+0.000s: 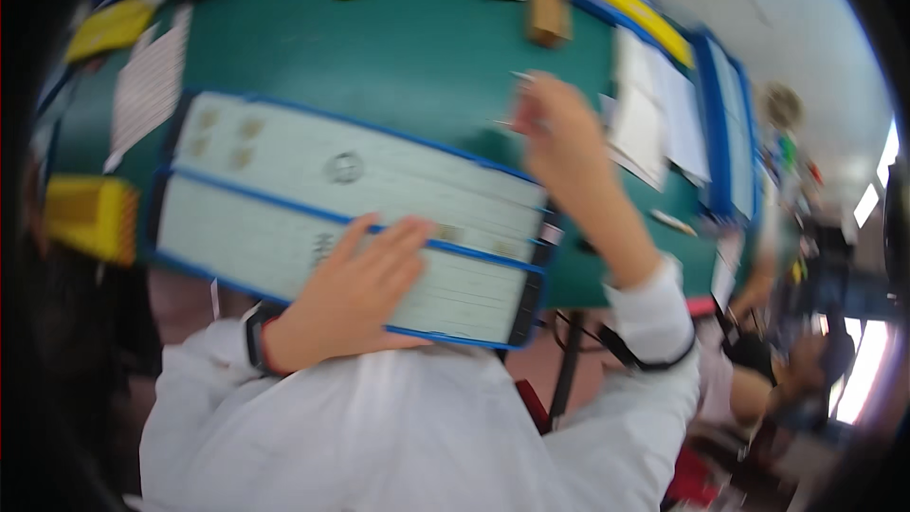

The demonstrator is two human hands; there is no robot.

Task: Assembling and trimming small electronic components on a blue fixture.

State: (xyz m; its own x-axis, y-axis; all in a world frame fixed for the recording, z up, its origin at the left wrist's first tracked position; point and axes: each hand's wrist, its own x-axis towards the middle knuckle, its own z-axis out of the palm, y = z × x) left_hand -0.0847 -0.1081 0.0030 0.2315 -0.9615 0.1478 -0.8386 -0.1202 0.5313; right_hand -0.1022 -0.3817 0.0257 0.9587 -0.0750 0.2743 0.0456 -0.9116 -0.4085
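Both arms wear long white sleeves, loose and creased (a coat, by the look). A dark watch with a reddish edge circles the left wrist (258, 339); a dark band edges the right cuff (654, 360).

The left hand (355, 284) is laid flat, fingers spread, on the near one of two long pale panels with blue edging (360, 218) that are set side by side on the green surface (417, 57). The right hand (559, 133) is raised above the surface beyond the panels, with a thin, blurred object pinched at its fingertips. A small brown block (549, 15) and white paper sheets (659, 109) are seen farther back.
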